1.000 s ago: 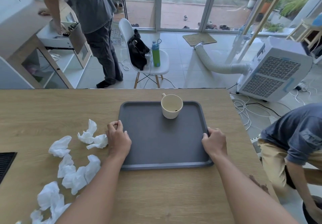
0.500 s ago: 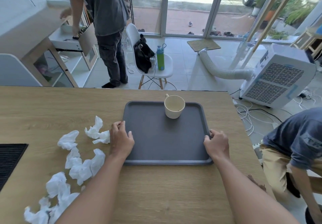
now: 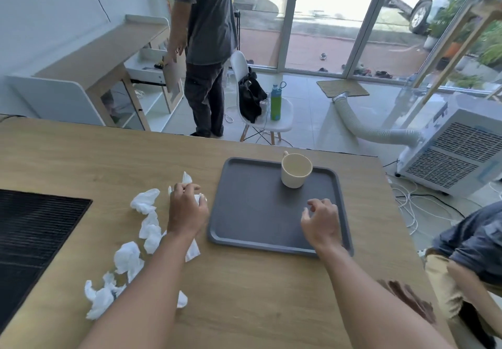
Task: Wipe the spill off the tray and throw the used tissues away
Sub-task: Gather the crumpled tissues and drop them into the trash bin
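Observation:
A dark grey tray (image 3: pixel 252 212) lies on the wooden table (image 3: pixel 244 294) with a cream cup (image 3: pixel 296 170) upright near its far edge. No spill shows on the tray's surface. Several crumpled white tissues (image 3: pixel 127 259) are strewn in a line to the tray's left. My left hand (image 3: pixel 187 207) rests just left of the tray, its fingers closed on a crumpled tissue (image 3: pixel 187 178) that pokes out above the knuckles. My right hand (image 3: pixel 322 222) hovers over the tray's right side, fingers spread and holding nothing.
A black ribbed mat (image 3: pixel 32 229) covers the table's left edge. A person in a blue shirt (image 3: pixel 472 245) crouches at the right. Another person (image 3: pixel 206 49) stands beyond the table beside a white chair (image 3: pixel 266 115). A white air cooler (image 3: pixel 453 153) stands at the right.
Both hands have let go of the tray's edges. My left hand has moved left onto the tissues and closed on one. My right hand has lifted over the tray. The view has tilted upward.

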Tool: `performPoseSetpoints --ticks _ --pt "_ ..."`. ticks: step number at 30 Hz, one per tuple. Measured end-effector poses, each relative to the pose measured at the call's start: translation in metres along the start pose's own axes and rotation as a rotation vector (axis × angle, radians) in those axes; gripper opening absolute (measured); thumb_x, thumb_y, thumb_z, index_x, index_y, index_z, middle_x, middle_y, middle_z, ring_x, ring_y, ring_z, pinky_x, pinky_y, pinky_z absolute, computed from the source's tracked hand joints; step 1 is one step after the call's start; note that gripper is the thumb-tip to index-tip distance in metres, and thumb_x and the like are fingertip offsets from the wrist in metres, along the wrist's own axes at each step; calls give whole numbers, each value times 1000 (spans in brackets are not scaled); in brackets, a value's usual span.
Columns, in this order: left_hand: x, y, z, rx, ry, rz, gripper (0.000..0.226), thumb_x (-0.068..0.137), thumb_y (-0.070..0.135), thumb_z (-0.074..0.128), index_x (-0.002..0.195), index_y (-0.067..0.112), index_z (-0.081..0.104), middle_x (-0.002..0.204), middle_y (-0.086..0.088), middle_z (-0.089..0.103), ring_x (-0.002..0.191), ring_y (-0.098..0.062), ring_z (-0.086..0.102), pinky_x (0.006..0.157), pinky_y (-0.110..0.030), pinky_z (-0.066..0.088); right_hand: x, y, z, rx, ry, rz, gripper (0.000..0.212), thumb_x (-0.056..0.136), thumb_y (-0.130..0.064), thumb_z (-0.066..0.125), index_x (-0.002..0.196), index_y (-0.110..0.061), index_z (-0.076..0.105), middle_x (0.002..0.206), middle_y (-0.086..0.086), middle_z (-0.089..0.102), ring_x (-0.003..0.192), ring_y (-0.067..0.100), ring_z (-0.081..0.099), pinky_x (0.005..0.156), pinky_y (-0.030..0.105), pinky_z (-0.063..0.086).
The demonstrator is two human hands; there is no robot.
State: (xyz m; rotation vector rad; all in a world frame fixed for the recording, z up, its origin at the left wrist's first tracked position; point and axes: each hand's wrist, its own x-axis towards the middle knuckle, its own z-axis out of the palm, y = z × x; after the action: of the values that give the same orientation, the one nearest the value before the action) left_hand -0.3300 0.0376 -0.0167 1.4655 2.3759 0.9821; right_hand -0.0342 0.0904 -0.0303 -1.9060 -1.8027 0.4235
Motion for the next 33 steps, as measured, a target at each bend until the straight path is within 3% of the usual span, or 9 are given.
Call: performPoseSetpoints --ticks 8,12,16,19,22,26,29,33 --pt "18 -39 -33 69 -69 -77 34 83 6 52 116 8 58 123 -12 48 111 -32 50 92 -42 45 -16 -80 49 81 -149 -151 25 90 -18 60 111 -8 68 106 9 62 101 26 56 87 33 48" --pt "35 -49 -41 111 -186 -30 56 74 4 63 128 12 50 131 -8 43 111 -32 49 92 -45 44 -22 -127 75 98 -229 -286 30 92 -22 61 117 -7 65 108 9 61 101 24 56 86 29 47" --pt "56 -58 -40 226 -325 43 77 74 8 70 141 26 36 151 3 28 121 -30 43 94 -39 44 -22 -168 97 85 -329 -418 28 91 -24 62 113 -7 63 106 7 55 102 24 51 85 32 49" --pt "68 -70 -33 299 -434 158 82 78 13 70 146 33 28 156 12 18 129 -26 38 97 -37 41 -18 -191 109 57 -439 -489 38 90 -26 64 125 -15 60 115 7 53 109 23 47 92 35 47" --pt "76 -79 -24 336 -538 232 79 83 16 67 147 33 24 156 13 22 129 -27 39 100 -38 41 -12 -205 120 0 -551 -536 43 87 -29 66 128 -22 58 116 5 52 111 24 47 92 38 47" --pt "79 -84 -15 299 -542 192 61 85 8 59 142 18 37 142 -5 40 122 -29 42 99 -36 39 -11 -213 129 -46 -665 -516 52 84 -40 71 132 -24 60 120 3 53 109 22 50 92 38 48" --pt "76 -89 -15 237 -455 170 39 84 13 63 121 9 53 122 -8 46 110 -26 48 88 -31 40 -17 -212 136 -60 -634 -546 32 84 -26 70 116 -21 70 105 2 56 102 24 52 81 35 50" --pt "69 -86 -18 186 -404 167 22 80 7 61 101 5 56 104 -10 52 91 -27 54 71 -29 37 -24 -208 136 -3 -573 -529 21 84 -15 66 103 -16 73 91 6 57 85 26 52 69 35 48"
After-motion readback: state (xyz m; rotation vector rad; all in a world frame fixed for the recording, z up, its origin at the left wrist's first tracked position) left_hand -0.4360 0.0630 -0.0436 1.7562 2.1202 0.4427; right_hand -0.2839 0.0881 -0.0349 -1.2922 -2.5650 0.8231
